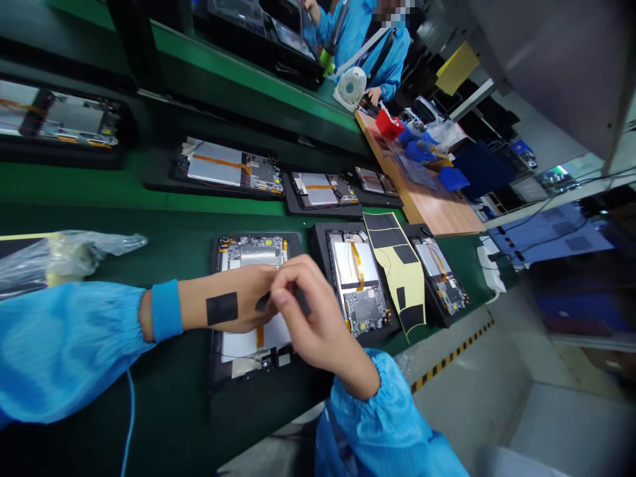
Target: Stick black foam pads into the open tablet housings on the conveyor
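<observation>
My left hand [251, 291] reaches in over an opened tablet [258, 341] whose circuit board and battery show. A black adhesive patch [222, 309] sticks to the back of that hand near the wrist, behind a blue wrist strap [167, 309]. Closer to the knuckles lies a second, smaller black patch [262, 303]. Thumb and forefinger of my right hand [313, 315] are pinched together at this patch's edge. The fingers of my left hand are hidden behind the right. Right of my hands, a yellow backing sheet [415, 278] with several black patches lies across another opened tablet [362, 278].
More opened tablets on black trays line the bench, including one at far right [440, 275] and a back row [223, 165]. Clear plastic wrapping [89, 255] lies at left. Across the bench are a small white fan [350, 87] and a co-worker in blue [392, 59].
</observation>
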Available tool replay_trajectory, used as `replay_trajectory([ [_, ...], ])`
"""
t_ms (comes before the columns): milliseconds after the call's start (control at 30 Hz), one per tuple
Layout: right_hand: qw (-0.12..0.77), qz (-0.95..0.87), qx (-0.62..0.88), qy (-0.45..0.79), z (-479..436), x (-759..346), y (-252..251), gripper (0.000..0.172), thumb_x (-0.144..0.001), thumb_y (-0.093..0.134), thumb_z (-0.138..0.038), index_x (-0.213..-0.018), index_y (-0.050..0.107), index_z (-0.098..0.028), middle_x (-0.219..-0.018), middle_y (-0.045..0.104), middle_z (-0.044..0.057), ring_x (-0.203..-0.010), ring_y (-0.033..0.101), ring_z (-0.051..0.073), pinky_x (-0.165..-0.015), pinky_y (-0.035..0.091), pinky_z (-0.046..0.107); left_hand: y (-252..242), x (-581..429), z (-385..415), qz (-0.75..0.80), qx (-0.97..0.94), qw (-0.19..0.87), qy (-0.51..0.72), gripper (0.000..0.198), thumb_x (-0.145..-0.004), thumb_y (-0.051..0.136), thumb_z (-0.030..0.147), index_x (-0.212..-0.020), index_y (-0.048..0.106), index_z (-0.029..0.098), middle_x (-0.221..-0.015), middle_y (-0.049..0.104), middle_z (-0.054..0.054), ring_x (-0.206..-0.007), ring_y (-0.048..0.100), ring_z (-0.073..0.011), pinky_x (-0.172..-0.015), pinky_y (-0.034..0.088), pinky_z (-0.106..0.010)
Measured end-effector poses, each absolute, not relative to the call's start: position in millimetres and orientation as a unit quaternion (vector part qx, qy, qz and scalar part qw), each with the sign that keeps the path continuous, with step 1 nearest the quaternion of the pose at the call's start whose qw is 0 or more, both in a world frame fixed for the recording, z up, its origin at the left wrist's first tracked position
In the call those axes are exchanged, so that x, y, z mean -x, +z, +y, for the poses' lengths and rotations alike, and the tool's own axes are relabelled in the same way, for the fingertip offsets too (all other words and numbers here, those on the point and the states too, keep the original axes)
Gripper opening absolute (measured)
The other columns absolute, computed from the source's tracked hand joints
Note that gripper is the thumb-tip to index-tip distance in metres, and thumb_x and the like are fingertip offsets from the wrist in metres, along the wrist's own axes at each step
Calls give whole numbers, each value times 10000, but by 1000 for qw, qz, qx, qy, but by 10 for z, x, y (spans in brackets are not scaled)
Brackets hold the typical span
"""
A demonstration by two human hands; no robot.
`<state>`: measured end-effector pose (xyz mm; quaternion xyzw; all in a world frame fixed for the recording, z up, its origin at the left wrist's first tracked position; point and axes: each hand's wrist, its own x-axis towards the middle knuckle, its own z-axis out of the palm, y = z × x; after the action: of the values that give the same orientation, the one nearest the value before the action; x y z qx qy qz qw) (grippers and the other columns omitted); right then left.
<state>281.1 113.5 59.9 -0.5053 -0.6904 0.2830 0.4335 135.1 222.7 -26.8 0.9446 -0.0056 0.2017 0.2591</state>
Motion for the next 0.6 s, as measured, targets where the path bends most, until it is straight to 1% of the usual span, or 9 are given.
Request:
replay_trajectory([
  [67,467,-663,514,279,1041,-2900,655,116,-1072,537,-203,-963,559,-234,-971,554,20,-899,559,163,-791,489,298,-213,-1353,2259,-43,-948,248,194,134,-955,543,87,-903,629,176,-964,711,-77,-898,670,-225,-819,567,-341],
  [100,464,-655,522,288,988,-2961,682,112,-1076,543,-207,-969,566,-234,-978,553,19,-901,555,159,-793,485,293,-206,-1359,2282,-59,-949,243,191,146,-935,538,73,-911,632,182,-960,711,-79,-901,670,-235,-828,559,-355],
  [167,424,-652,540,321,882,-3100,711,113,-1074,559,-208,-964,575,-231,-973,554,16,-893,549,155,-800,478,291,-224,-1378,2335,-87,-949,235,191,205,-915,516,51,-982,650,191,-978,717,-77,-915,680,-249,-862,548,-386],
  [267,335,-659,562,370,751,-3302,669,105,-1069,550,-207,-969,575,-226,-969,565,21,-905,557,165,-825,477,309,-272,-1404,2408,-124,-951,210,192,301,-921,472,44,-1100,664,191,-1098,741,-94,-1016,694,-272,-957,530,-428],
  [367,268,-662,569,408,699,-3422,566,34,-1045,576,-223,-1011,574,-227,-1020,587,38,-926,575,179,-851,491,331,-284,-1411,2450,-132,-953,193,192,295,-951,458,58,-1094,677,193,-1137,755,-100,-1024,697,-273,-967,528,-421],
  [467,237,-659,568,432,726,-3447,476,43,-1008,616,-219,-1002,574,-229,-1051,609,44,-941,592,184,-858,502,331,-289,-1413,2470,-133,-952,197,195,277,-969,471,76,-1078,684,214,-1117,765,-91,-999,705,-268,-963,535,-411],
  [600,230,-622,589,463,815,-3407,384,26,-996,613,-213,-986,591,-222,-971,636,16,-857,599,160,-777,483,295,-346,-1424,2482,-132,-951,200,194,270,-975,469,86,-1047,684,232,-1104,765,-85,-1030,702,-267,-1015,520,-409],
])
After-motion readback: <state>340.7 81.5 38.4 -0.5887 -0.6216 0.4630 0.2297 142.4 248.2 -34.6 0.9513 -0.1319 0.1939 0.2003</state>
